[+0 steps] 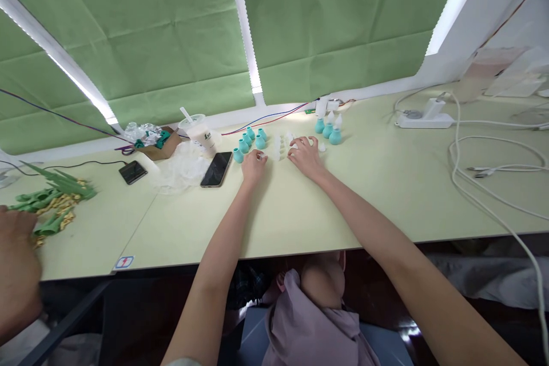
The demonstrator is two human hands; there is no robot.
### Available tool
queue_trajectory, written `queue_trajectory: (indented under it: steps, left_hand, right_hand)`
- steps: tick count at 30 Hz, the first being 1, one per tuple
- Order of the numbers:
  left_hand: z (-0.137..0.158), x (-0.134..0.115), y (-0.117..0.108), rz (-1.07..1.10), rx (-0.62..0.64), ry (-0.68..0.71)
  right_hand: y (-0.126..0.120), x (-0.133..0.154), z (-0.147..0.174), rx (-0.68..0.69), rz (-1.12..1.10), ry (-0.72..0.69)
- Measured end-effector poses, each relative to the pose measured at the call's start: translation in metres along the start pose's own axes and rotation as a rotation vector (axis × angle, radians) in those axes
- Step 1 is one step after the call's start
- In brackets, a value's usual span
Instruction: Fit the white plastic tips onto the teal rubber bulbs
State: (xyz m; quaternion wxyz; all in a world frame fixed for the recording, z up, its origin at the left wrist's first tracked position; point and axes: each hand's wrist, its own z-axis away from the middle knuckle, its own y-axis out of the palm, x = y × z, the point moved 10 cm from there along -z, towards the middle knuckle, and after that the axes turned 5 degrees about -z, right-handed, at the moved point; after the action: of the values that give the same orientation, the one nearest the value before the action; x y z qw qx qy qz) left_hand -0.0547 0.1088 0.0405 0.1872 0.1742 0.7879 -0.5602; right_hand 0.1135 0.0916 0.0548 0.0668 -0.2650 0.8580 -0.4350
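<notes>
My left hand (pixel 254 168) is closed in a pinch, with a small whitish piece (pixel 263 156) showing at its fingertips. Just beyond it stand several teal vase-shaped pieces (pixel 242 146) with open necks. To the right, my right hand (pixel 306 158) arches palm-down with its fingers apart over small white pieces, which it partly hides. Between my hands lies a row of small white pieces (pixel 277 148). Past my right hand, more teal vase-shaped pieces (pixel 335 136) stand upright, some with white pointed tips (pixel 338 120) in or behind them.
A phone (pixel 217 170), a plastic bag (pixel 182 168) and a drink cup (pixel 201 134) are left of my hands. Beyond them sits a cardboard box (pixel 165 146). A power strip (pixel 424 120) and white cables lie right. A co-worker's hand (pixel 17 240) is by green pieces (pixel 54 221).
</notes>
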Motion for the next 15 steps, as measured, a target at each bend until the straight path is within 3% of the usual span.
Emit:
queue_trajectory:
  steps: [5,8,11,15]
  left_hand:
    - [0.005,-0.011,0.005,-0.191,0.026,0.073]
    - [0.006,-0.017,0.005,-0.167,0.002,0.125]
    - [0.003,-0.023,0.000,0.065,-0.033,0.159]
    - [-0.002,-0.028,-0.002,0.619,-0.005,0.121]
  right_hand:
    - [-0.003,-0.001,0.001,-0.001,-0.002,-0.001]
    - [-0.003,-0.003,0.001,-0.010,-0.015,0.010]
    - [-0.008,-0.010,-0.001,-0.057,-0.082,0.071]
    - [-0.025,-0.011,-0.006,-0.158,-0.237,0.129]
